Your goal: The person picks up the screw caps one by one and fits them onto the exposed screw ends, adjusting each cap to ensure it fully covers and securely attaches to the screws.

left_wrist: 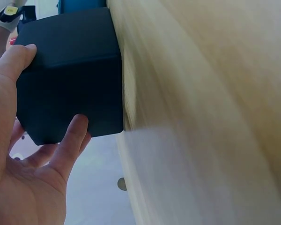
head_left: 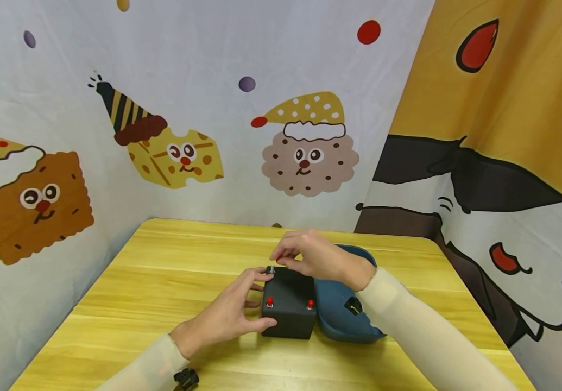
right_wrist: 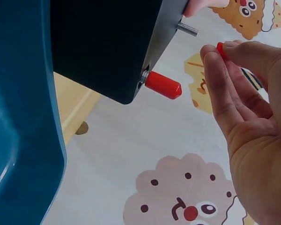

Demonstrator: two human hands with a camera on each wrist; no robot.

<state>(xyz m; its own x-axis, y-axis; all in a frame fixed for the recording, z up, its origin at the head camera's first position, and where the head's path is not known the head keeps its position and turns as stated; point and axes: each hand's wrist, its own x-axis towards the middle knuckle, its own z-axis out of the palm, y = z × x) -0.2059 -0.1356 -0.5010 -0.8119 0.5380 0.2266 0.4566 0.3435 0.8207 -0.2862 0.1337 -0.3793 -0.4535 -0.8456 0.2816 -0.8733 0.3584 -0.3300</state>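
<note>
A black box stands on the table with metal posts at its top corners. Red caps cover both near posts, and the right wrist view shows another red cap on the far right one. The far left threaded post is bare. My left hand grips the box from the left, thumb at the near side, a fingertip beside the bare post. Just above that post, my right hand pinches a small red cap between thumb and fingers, apart from the post.
A blue tray lies right beside the box, partly under my right forearm. Both stand on a wooden table. Behind its far edge hangs a cloth printed with cartoon snacks. Small black devices sit at the wrists.
</note>
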